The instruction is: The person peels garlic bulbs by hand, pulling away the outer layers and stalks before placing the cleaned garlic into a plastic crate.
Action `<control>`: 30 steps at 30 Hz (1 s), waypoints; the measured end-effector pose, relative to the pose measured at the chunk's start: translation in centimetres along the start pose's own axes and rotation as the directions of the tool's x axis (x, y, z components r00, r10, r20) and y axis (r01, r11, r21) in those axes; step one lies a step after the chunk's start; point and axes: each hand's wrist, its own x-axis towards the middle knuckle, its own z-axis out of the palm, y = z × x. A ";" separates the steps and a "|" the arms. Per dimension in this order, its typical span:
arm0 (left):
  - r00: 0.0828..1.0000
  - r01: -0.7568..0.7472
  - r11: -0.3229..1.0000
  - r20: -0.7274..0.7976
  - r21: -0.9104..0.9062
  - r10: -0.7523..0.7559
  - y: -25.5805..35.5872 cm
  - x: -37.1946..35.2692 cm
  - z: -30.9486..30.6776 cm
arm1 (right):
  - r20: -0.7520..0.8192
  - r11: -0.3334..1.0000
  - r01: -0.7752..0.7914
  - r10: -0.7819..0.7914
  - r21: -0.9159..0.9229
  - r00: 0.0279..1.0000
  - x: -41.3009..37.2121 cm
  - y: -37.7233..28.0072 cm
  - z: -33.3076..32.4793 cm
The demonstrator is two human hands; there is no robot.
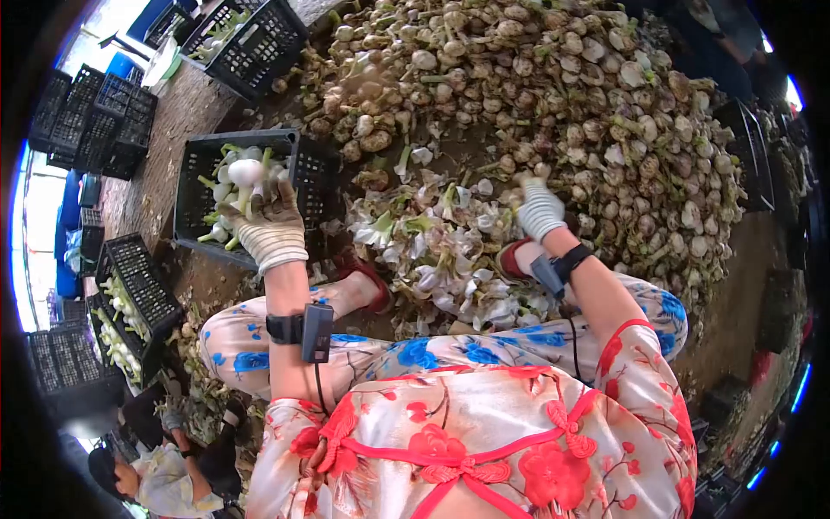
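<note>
My left hand point(270, 227), in a striped whitish glove with soiled fingertips, is over a black plastic crate point(298, 186). Its fingers are spread apart, and a clean white garlic bulb point(246, 171) with a stem shows right at the fingertips. More peeled bulbs with green stems lie beneath it in the crate. At the near edge of a large heap of unpeeled garlic point(527, 95) is my right hand point(540, 210), gloved the same way. Its fingers point at the heap and are blurred. Between my hands lies a pile of white garlic skins point(441, 246) and stem scraps.
Another crate point(251, 48) with trimmed garlic stands at the upper left. Stacked black crates point(91, 117) are farther left, with a filled crate point(125, 324) below. A person point(164, 476) sits at the lower left. My shoes point(372, 285) flank the skins.
</note>
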 end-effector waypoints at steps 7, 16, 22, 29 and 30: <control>0.921 0.340 0.773 -0.023 0.536 -0.389 -8.7 -4.9 -1.8 | 0.031 0.995 0.081 -0.083 0.066 0.996 6.2 5.2 5.2; 0.739 -0.198 0.447 0.432 0.872 -0.516 -13.8 -7.2 -5.1 | 0.111 -0.029 -0.143 -0.492 0.989 0.863 -1.5 -8.9 -6.6; 0.729 -0.119 0.740 0.564 0.662 -0.388 -12.2 -9.3 -2.4 | -0.170 0.124 0.222 -0.333 0.967 0.928 -3.5 -11.0 -3.5; 0.793 0.269 0.749 0.302 0.606 -0.529 -11.9 -9.6 -3.4 | -0.121 0.214 0.216 -0.384 0.953 0.915 -7.0 -11.8 -6.3; 0.809 0.264 0.764 0.296 0.588 -0.508 -11.7 -9.9 -2.7 | -0.150 0.155 0.226 -0.390 0.962 0.908 -7.2 -11.8 -6.3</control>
